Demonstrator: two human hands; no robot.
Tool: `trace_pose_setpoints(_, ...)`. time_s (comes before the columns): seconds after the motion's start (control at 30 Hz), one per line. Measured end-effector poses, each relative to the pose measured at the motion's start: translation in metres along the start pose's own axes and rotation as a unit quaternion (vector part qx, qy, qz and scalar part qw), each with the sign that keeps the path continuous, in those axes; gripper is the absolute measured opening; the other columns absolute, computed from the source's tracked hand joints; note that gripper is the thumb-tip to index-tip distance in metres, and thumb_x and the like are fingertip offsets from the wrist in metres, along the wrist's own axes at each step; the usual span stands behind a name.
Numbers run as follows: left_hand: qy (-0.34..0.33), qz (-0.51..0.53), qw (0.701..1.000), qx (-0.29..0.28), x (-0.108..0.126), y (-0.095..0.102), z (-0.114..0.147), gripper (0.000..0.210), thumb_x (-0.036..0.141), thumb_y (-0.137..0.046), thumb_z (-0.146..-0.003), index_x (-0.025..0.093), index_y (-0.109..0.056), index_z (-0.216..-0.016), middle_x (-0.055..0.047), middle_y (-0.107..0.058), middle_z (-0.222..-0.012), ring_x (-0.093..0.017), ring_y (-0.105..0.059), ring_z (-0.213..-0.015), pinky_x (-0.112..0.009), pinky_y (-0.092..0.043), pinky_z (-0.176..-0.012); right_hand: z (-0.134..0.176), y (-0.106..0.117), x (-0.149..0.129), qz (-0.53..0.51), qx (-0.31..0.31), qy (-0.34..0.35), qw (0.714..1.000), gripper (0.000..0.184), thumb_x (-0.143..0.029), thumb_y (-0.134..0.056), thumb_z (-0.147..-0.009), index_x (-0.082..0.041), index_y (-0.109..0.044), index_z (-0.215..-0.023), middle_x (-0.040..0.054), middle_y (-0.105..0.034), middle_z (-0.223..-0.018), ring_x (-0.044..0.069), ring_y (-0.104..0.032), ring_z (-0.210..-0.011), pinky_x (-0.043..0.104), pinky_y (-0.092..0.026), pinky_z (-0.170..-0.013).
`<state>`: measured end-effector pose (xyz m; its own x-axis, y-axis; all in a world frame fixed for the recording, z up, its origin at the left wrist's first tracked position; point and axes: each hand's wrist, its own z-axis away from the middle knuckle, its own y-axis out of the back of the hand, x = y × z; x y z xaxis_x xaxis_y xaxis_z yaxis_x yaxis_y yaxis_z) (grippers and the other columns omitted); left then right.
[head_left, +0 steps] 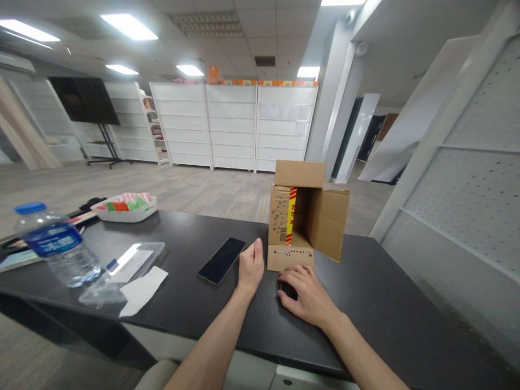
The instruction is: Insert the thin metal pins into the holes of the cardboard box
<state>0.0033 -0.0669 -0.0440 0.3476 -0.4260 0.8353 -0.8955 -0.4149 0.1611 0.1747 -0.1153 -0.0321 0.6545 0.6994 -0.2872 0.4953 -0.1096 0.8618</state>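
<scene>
My left hand (252, 266) is closed in a fist with its thumb on top, just right of a dark smartphone (222, 261) lying flat. The inside of the fist is hidden, so I cannot tell if it holds anything. Under my right hand (305, 292) is a black object, by its look a computer mouse (289, 290), with the fingers curved over it. Right beyond that hand stands an open cardboard box (278, 216), its opening towards me. Small round marks dot its left side and lower flap, and yellow-and-red tape runs down the opening's left edge.
On the table's (182, 303) left are a water bottle (57, 244), a clear plastic case (134, 265), a white paper piece (144, 291) and a white basket (125, 213) of colourful packets. A perforated panel (467, 200) borders the right. White shelving (231, 124) stands beyond.
</scene>
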Motion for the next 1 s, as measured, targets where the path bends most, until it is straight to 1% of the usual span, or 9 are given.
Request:
trace_pose_setpoints(0.2, 0.004, -0.002, 1.000, -0.001, 0.000, -0.001, -0.001, 0.043, 0.046, -0.034, -0.091, 0.019, -0.030, -0.058, 0.006, -0.028, -0.054, -0.008, -0.027, -0.053, -0.025, -0.021, -0.053, 0.000, -0.001, 0.001, 0.015, 0.012, 0.017, 1.000, 0.015, -0.028, -0.051, -0.088, -0.021, -0.061, -0.098, 0.0063, -0.067, -0.095, 0.021, -0.054, -0.096, 0.039, -0.033, -0.089)
trace_pose_setpoints(0.33, 0.003, -0.009, 1.000, -0.002, 0.001, 0.000, -0.001, 0.042, 0.045, -0.033, -0.092, 0.019, -0.029, -0.058, 0.005, -0.028, -0.054, -0.008, -0.027, -0.053, -0.025, -0.021, -0.053, -0.001, -0.001, 0.003, 0.020, 0.024, 0.025, 0.999, 0.019, -0.027, -0.044, -0.093, -0.022, -0.061, -0.098, 0.0057, -0.068, -0.094, 0.020, -0.054, -0.094, 0.038, -0.034, -0.087)
trace_pose_setpoints(0.53, 0.008, -0.001, 1.000, -0.003, 0.001, 0.000, -0.001, 0.044, 0.047, -0.034, -0.091, 0.019, -0.030, -0.058, 0.005, -0.029, -0.053, -0.008, -0.027, -0.053, -0.025, -0.021, -0.052, -0.004, -0.006, 0.013, 0.013, 0.081, 0.012, 0.997, 0.028, -0.028, -0.036, -0.097, -0.021, -0.063, -0.095, 0.0050, -0.067, -0.087, 0.018, -0.057, -0.085, 0.034, -0.037, -0.081)
trace_pose_setpoints(0.67, 0.013, 0.015, 1.000, 0.000, 0.003, 0.000, 0.000, 0.044, 0.047, -0.036, -0.090, 0.019, -0.030, -0.057, 0.005, -0.030, -0.053, -0.008, -0.028, -0.053, -0.025, -0.021, -0.052, -0.008, -0.005, 0.020, -0.008, 0.119, -0.021, 0.993, 0.029, -0.031, -0.036, -0.097, -0.021, -0.063, -0.093, 0.0049, -0.067, -0.086, 0.019, -0.059, -0.082, 0.033, -0.039, -0.078)
trace_pose_setpoints(0.77, 0.013, 0.017, 1.000, 0.001, 0.004, 0.001, 0.000, 0.044, 0.048, -0.036, -0.090, 0.019, -0.030, -0.057, 0.005, -0.030, -0.052, -0.008, -0.027, -0.053, -0.025, -0.021, -0.052, -0.012, -0.002, 0.026, -0.033, 0.152, -0.059, 0.986, 0.030, -0.034, -0.036, -0.097, -0.021, -0.063, -0.092, 0.0063, -0.068, -0.089, 0.020, -0.060, -0.084, 0.034, -0.041, -0.077)
trace_pose_setpoints(0.87, 0.018, 0.021, 1.000, 0.001, 0.004, 0.001, 0.000, 0.046, 0.051, -0.036, -0.089, 0.019, -0.028, -0.057, 0.005, -0.029, -0.052, -0.008, -0.026, -0.052, -0.025, -0.021, -0.052, -0.017, 0.001, 0.033, -0.065, 0.192, -0.100, 0.974, 0.032, -0.037, -0.036, -0.096, -0.021, -0.064, -0.092, 0.0066, -0.068, -0.090, 0.021, -0.061, -0.085, 0.034, -0.043, -0.078)
trace_pose_setpoints(1.0, 0.018, 0.016, 1.000, 0.001, 0.004, 0.001, -0.001, 0.047, 0.053, -0.035, -0.088, 0.019, -0.028, -0.056, 0.005, -0.027, -0.053, -0.008, -0.026, -0.052, -0.025, -0.020, -0.052, -0.024, 0.000, 0.040, -0.112, 0.234, -0.154, 0.953, 0.034, -0.040, -0.037, -0.095, -0.020, -0.064, -0.092, 0.0062, -0.068, -0.088, 0.021, -0.063, -0.081, 0.031, -0.046, -0.073)
